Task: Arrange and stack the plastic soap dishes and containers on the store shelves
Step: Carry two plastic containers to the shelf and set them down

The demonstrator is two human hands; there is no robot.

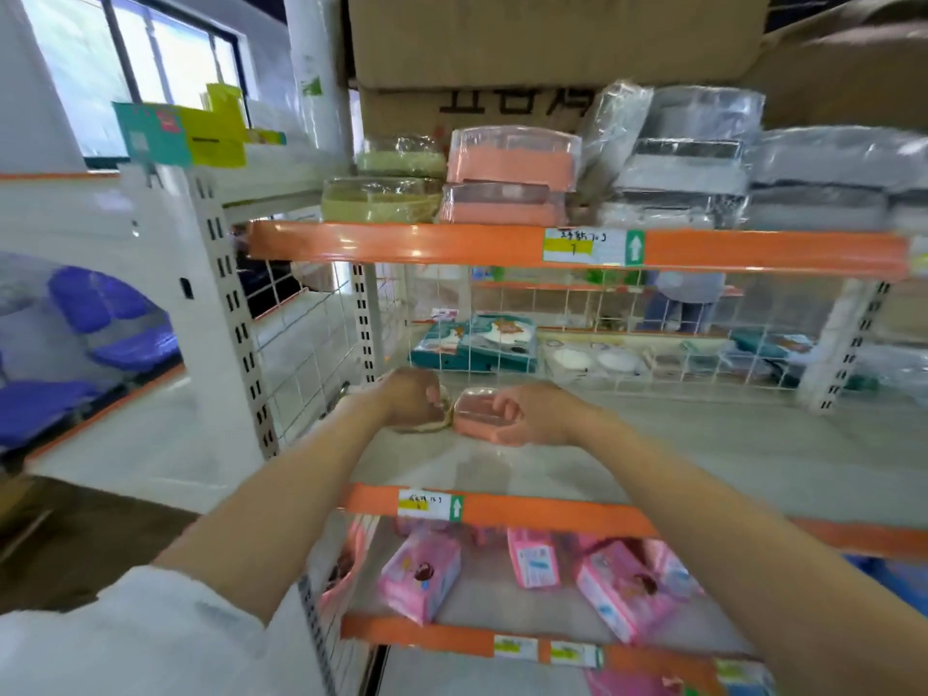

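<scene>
Under my right hand (pixel 522 414), a gripped pink soap dish (pixel 477 411); left hand (pixel 409 400) clutches a beige dish (pixel 432 428) beside it. Risk: slick wrap slipping while I stack.

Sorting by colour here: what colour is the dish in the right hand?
Pink, with a clear lid: the dish in the right hand, head view.

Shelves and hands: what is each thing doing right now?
left hand: grips the beige dish
right hand: grips the pink dish
beige dish: on middle shelf, held
pink dish: on middle shelf, held
pink dishes on top shelf: stacked, wrapped
green dishes on top shelf: stacked, wrapped
</scene>
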